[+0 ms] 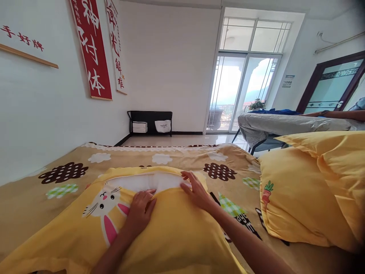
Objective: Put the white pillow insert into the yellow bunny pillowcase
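Pillow insert (148, 182) sits almost wholly inside the yellow pillowcase (171, 232); only a strip of white shows at the far open end of the case. Judged status: stuffing largely done, opening not yet closed over the insert, edge still gaping.

Location: the pillowcase lies near the camera on the bed (42, 198), which carries a tan patterned sheet. The rabbit print on the case is to the left.

Left hand (141, 213): fingers curled, pinching the near lip of the case opening at its middle, palm resting on the yellow fabric.

Right hand (196, 192): fingers mostly extended and slightly spread, tips pressed on the lip of the opening at the right, touching fabric and the edge of the white insert. A firm grip is not evident; it looks like pressing rather than clenching.

Two more yellow pillows (308, 190) are stacked on the right of the bed, apart from both hands.

Another person's arm (336, 114) rests on a grey-covered surface far right.
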Demonstrator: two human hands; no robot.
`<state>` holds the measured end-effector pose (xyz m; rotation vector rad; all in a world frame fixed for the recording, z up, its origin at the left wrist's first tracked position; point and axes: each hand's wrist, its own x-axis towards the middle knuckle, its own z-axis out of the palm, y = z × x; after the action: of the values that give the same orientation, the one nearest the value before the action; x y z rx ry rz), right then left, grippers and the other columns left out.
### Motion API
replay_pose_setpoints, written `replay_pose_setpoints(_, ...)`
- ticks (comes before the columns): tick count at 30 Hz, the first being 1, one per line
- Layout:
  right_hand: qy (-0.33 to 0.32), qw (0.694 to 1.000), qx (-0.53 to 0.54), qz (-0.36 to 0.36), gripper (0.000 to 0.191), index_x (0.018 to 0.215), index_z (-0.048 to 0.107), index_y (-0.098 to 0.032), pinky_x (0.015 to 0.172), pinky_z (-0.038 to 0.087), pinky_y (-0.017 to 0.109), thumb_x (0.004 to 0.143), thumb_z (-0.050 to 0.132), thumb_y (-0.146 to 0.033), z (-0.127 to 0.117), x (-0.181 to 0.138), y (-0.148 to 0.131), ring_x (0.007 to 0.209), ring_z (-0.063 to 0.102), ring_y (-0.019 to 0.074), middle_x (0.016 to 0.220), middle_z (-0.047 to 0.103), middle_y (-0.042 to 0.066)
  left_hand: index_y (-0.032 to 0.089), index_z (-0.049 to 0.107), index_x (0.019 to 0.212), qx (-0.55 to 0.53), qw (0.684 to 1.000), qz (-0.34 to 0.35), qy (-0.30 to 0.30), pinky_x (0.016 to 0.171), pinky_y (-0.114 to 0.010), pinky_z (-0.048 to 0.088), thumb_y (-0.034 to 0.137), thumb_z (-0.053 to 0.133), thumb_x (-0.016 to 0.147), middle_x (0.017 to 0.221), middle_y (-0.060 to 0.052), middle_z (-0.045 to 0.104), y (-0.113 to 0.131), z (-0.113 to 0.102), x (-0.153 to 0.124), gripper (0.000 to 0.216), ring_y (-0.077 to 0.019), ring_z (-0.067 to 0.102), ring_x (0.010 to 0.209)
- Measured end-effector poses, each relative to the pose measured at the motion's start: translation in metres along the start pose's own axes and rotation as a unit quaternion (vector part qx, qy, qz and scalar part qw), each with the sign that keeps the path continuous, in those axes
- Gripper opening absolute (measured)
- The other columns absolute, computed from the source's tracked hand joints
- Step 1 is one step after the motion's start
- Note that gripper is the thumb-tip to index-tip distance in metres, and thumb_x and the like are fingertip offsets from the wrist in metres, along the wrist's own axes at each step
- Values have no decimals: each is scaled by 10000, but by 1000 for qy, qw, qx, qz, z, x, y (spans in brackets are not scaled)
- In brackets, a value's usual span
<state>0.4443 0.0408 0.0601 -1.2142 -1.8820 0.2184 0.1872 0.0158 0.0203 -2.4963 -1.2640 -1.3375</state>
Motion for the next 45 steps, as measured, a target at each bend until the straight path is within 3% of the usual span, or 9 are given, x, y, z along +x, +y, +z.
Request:
replay_pose_setpoints(5, -147, 971, -118, -148, 730, 1242, 513, -176, 975, 361, 454, 693, 736, -602, -10, -33, -45, 1078, 518, 291, 1138, 598, 130, 188, 531, 713, 49, 991, 119, -34, 655, -300, 408, 266, 388, 977, 667, -20, 595, 27, -39, 23, 310, -160, 534, 640)
replay_pose_setpoints(9, -267, 937, -164, -158, 348, 788, 617, -197, 793, 393, 331, 756, 724, -526, -27, -31, -53, 806, 560, 199, 813, 616, 33, 191, 486, 639, 41, 961, 149, -231, 540, -264, 333, 277, 443, 955, 579, 21, 540, 53, -78, 42, 330, -129, 477, 520)
replay_pose_setpoints(12, -298, 919, -153, -207, 355, 655, 570, -199, 772, 373, 306, 847, 646, -488, -38, -48, -66, 771, 553, 161, 764, 605, 13, 200, 563, 635, -25, 910, 199, -362, 582, -242, 391, 136, 507, 853, 582, 38, 578, 68, -91, 59, 235, -119, 524, 551)
replay_pose_setpoints(19, -273, 889, -249, -272, 165, 824, 648, -234, 934, 374, 380, 832, 651, -399, -39, -129, -78, 697, 595, 191, 674, 660, 2, 180, 656, 635, 13, 807, 435, -400, 750, -260, 491, 9, 555, 725, 743, -22, 693, 116, -16, 88, 218, -158, 625, 741)
replay_pose_setpoints(25, -231, 839, -359, -337, 196, 696, 633, -293, 869, 448, 360, 801, 538, -159, -29, -210, -38, 519, 524, 185, 486, 576, -25, 174, 707, 793, -39, 752, 588, -294, 883, -317, 461, 249, 634, 792, 905, -46, 707, 140, 36, 33, 104, -188, 611, 911)
replay_pose_setpoints(31, -316, 818, -392, -279, 105, 651, 606, -222, 947, 393, 385, 755, 608, -208, -66, -188, -67, 641, 579, 190, 564, 615, 3, 239, 695, 1108, 150, 840, 468, -230, 1084, -421, 330, 325, 629, 848, 1234, -70, 634, 130, 66, -30, 282, -265, 509, 1224)
replay_pose_setpoints(37, -290, 765, -462, -344, 125, 690, 641, -210, 953, 340, 400, 804, 591, -199, -106, -120, -118, 663, 550, 202, 584, 614, 31, 219, 526, 1364, 230, 895, 236, -302, 1048, -333, 388, 205, 511, 911, 1405, -56, 529, 109, 51, -1, 453, -205, 458, 1298)
replay_pose_setpoints(41, -304, 744, -492, -334, 132, 713, 659, -202, 962, 326, 410, 826, 593, -186, -100, -102, -105, 703, 555, 211, 612, 632, 40, 169, 428, 1448, 250, 911, 158, -286, 1114, -359, 321, 127, 425, 913, 1504, -91, 412, 101, 42, 17, 537, -220, 371, 1376)
replay_pose_setpoints(45, -312, 765, -496, -266, 105, 783, 669, -174, 962, 339, 385, 843, 596, -129, -78, -110, -65, 760, 588, 199, 661, 645, 36, 132, 636, 1246, 255, 890, 183, -331, 1079, -459, 340, 118, 479, 864, 1271, -154, 622, 114, 70, 18, 413, -300, 518, 1220)
